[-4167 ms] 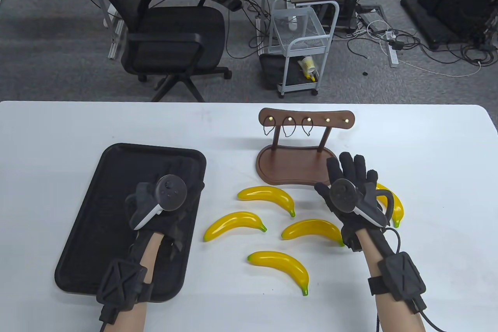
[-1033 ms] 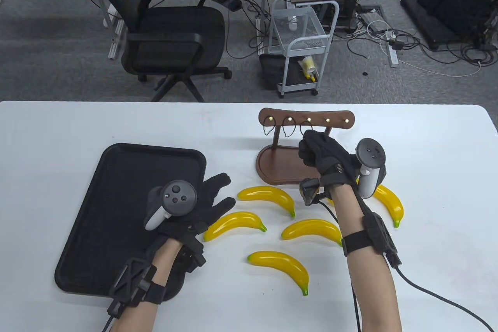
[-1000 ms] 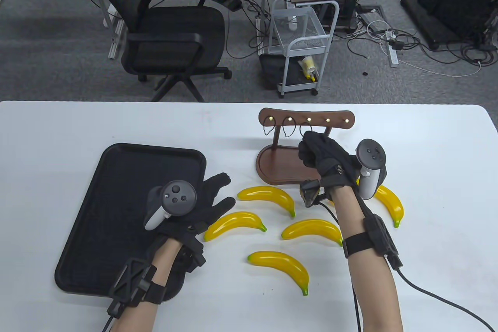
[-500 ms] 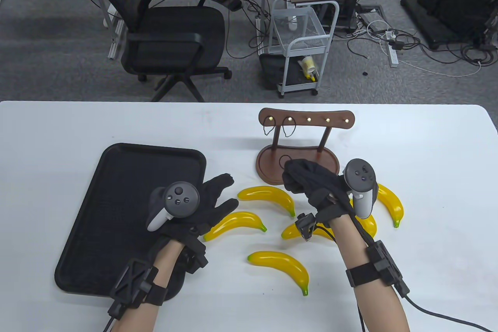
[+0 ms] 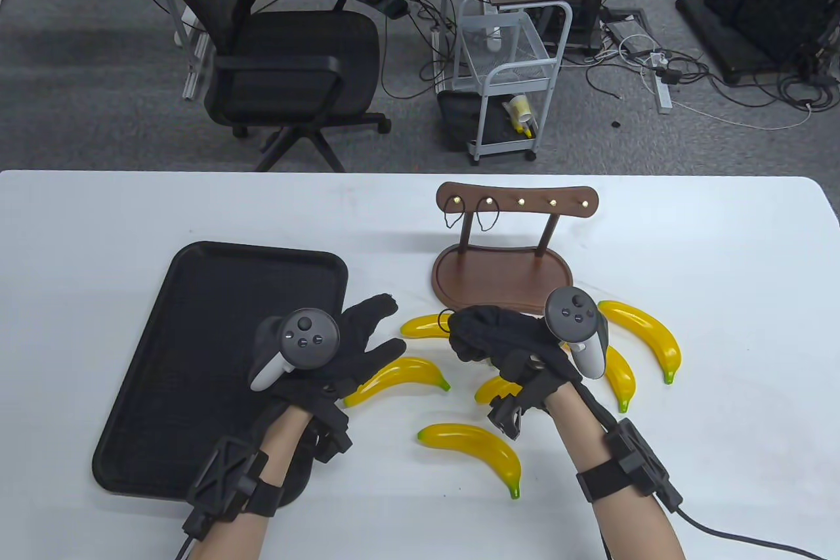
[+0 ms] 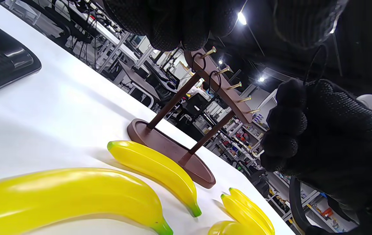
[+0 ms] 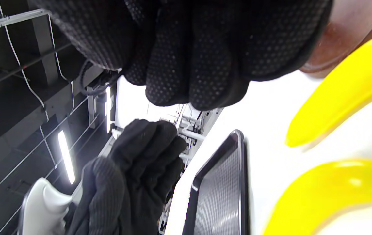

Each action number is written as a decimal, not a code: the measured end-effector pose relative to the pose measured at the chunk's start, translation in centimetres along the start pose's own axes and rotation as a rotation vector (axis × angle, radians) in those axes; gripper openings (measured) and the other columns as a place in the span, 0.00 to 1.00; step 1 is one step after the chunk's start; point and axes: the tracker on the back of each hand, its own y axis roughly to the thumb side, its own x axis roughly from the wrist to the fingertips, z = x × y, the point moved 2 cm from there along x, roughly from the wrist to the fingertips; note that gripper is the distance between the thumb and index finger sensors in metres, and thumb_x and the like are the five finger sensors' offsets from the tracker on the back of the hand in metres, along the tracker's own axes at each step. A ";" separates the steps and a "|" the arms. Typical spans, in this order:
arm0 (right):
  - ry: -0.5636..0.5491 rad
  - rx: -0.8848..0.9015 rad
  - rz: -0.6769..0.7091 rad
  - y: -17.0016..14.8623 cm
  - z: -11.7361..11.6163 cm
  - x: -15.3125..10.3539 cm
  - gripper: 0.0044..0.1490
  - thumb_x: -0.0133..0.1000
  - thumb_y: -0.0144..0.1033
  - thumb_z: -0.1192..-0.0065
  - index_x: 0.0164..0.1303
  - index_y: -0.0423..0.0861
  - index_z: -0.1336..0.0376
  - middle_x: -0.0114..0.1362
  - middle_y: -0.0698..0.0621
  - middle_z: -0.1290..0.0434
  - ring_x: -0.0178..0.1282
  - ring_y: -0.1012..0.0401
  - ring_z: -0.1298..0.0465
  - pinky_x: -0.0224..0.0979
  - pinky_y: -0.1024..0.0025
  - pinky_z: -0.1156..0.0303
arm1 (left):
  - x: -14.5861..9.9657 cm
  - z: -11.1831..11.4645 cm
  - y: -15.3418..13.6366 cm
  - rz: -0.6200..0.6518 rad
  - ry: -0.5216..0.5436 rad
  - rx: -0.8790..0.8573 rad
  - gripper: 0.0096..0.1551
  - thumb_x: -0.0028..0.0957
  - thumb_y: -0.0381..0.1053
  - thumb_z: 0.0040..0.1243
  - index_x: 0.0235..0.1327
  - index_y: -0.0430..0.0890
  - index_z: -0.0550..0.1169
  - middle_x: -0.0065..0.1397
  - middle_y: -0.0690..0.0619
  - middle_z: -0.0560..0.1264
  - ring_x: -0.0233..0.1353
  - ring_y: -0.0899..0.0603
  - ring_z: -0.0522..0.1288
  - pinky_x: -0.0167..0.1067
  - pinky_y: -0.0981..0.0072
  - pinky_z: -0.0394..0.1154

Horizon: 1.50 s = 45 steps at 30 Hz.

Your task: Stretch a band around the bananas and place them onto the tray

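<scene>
Several yellow bananas lie loose on the white table, among them one [image 5: 400,379] by my left hand, one [image 5: 479,445] nearest me and one [image 5: 646,333] at the right. My right hand [image 5: 462,340] is curled into a fist above the middle bananas and pinches a thin black band [image 5: 445,318], whose loop sticks out to its left; the band [image 6: 316,62] also shows above the fist in the left wrist view. My left hand [image 5: 377,330] hovers with fingers stretched between the black tray [image 5: 197,297] and the bananas, holding nothing.
A brown wooden rack [image 5: 518,200] with brass hooks stands behind the bananas on an oval base [image 5: 499,271]; two more black bands [image 5: 487,215] hang from its left hooks. Beyond the table's far edge are an office chair [image 5: 289,61] and a small cart [image 5: 508,74].
My right hand pulled the band off the third hook and carried it down and left, over the bananas toward my left hand. My left hand crept slightly right.
</scene>
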 end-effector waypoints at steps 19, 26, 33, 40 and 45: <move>0.203 -0.027 -0.010 -0.7 -3.8 0.4 0.23 0.64 0.40 0.40 0.60 0.40 0.29 0.57 0.44 0.19 0.53 0.50 0.18 0.56 0.48 0.24 | 0.3 1.6 0.2 -0.003 -0.047 0.032 0.46 0.60 0.71 0.51 0.86 0.53 0.52 0.92 0.53 0.54 0.90 0.38 0.57 0.85 0.46 0.54; 0.245 -0.024 -0.023 -1.0 -4.4 0.5 0.23 0.64 0.40 0.40 0.60 0.39 0.28 0.57 0.44 0.19 0.53 0.50 0.18 0.55 0.47 0.24 | 0.4 2.0 0.5 0.003 -0.064 0.040 0.47 0.59 0.71 0.51 0.86 0.54 0.52 0.92 0.52 0.54 0.90 0.38 0.58 0.85 0.46 0.54; 0.298 -0.011 -0.035 -1.3 -4.9 0.5 0.23 0.64 0.41 0.40 0.58 0.39 0.28 0.55 0.44 0.18 0.50 0.51 0.17 0.53 0.49 0.23 | 0.5 2.4 1.0 0.020 -0.081 0.042 0.48 0.57 0.72 0.51 0.86 0.54 0.52 0.92 0.53 0.55 0.90 0.38 0.58 0.85 0.46 0.54; 0.351 0.060 -0.044 -1.5 -5.3 0.6 0.23 0.64 0.42 0.39 0.56 0.39 0.26 0.51 0.45 0.17 0.47 0.53 0.16 0.50 0.50 0.22 | 0.5 2.4 1.1 0.043 -0.086 0.026 0.50 0.53 0.73 0.52 0.85 0.54 0.53 0.92 0.54 0.55 0.90 0.39 0.58 0.85 0.45 0.54; 0.357 0.055 -0.052 -1.7 -5.6 0.6 0.23 0.64 0.42 0.40 0.56 0.39 0.26 0.51 0.45 0.17 0.46 0.53 0.16 0.50 0.51 0.22 | 0.5 2.7 1.4 0.056 -0.096 0.027 0.53 0.51 0.74 0.52 0.86 0.54 0.52 0.92 0.52 0.55 0.90 0.39 0.58 0.86 0.45 0.54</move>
